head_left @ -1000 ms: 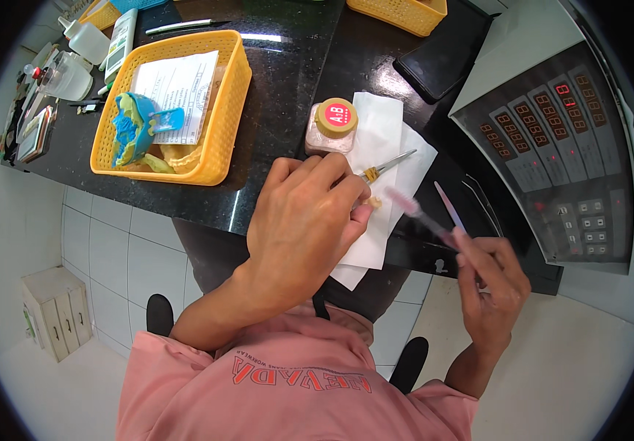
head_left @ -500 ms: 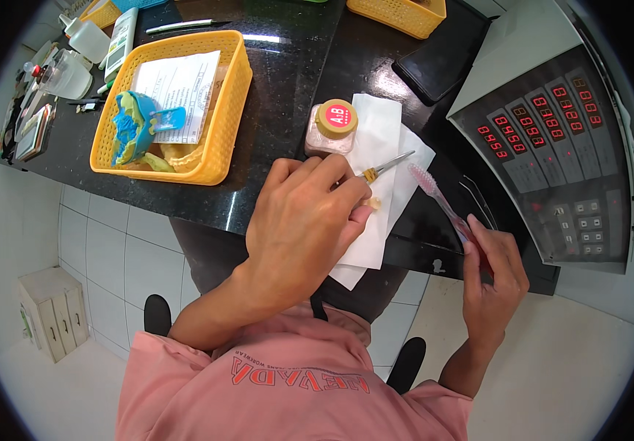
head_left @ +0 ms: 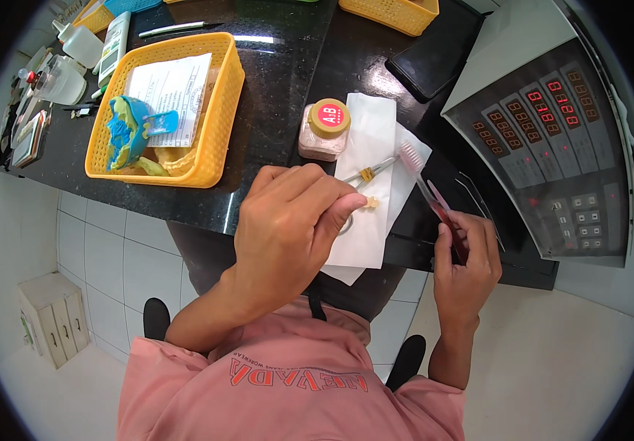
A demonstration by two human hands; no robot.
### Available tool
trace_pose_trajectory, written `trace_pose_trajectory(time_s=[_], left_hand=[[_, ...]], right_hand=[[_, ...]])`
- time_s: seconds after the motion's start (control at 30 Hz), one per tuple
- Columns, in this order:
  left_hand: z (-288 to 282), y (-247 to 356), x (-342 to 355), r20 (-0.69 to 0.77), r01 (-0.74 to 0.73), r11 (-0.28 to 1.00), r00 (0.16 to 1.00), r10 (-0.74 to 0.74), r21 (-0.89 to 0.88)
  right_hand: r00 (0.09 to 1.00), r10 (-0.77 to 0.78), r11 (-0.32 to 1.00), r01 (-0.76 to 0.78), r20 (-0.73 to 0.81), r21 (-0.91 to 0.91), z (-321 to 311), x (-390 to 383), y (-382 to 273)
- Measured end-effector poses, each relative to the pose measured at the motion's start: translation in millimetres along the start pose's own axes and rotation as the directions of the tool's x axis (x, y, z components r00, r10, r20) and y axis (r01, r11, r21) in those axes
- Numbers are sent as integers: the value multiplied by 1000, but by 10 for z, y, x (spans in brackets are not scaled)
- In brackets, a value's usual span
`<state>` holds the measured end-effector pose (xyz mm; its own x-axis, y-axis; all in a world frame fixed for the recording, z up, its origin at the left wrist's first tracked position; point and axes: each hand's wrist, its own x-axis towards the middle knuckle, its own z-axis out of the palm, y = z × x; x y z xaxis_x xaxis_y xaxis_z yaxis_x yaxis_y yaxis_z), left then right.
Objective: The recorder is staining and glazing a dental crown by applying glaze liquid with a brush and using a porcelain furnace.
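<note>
My right hand (head_left: 470, 253) is wrapped round the dark red handle of a toothbrush (head_left: 421, 184). Its pale pink bristle head points up and left, over the edge of the white tissue (head_left: 368, 125). My left hand (head_left: 280, 220) is closed, thumb against curled fingers, at the tissue's left side; whatever is in it is hidden. Just beyond its fingertips a small yellowish piece (head_left: 371, 202) appears to lie on the tissue. A slim metal instrument (head_left: 367, 173) with a gold-coloured middle rests there too, partly covered by my left hand. A gold-capped jar (head_left: 323, 132) of pinkish contents stands beside the tissue.
On the left, a yellow basket (head_left: 218, 140) holds a paper slip and a blue impression tray (head_left: 127, 128). A control unit with red digits (head_left: 545, 140) stands on the right, near thin metal wires (head_left: 471, 192). A black flat case (head_left: 434, 66) lies behind.
My left hand has drawn back slightly to the left, uncovering more of the instrument and the yellowish piece. My right hand has shifted left with the toothbrush.
</note>
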<state>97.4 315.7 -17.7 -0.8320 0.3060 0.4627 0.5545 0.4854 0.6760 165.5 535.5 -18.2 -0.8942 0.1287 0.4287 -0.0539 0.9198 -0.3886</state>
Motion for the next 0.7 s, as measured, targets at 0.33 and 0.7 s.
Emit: trace_pose_trajectory(time_s=[0.33,0.7], left_hand=[[86,71,69,83,-45,991,996,34,127],[99,96,104,168,13,986,985,-42,169]], right_hand=[[989,-77,979,51,126,195,-339,62,12],[911,-322,944,329,259,14,-488,231,-17]])
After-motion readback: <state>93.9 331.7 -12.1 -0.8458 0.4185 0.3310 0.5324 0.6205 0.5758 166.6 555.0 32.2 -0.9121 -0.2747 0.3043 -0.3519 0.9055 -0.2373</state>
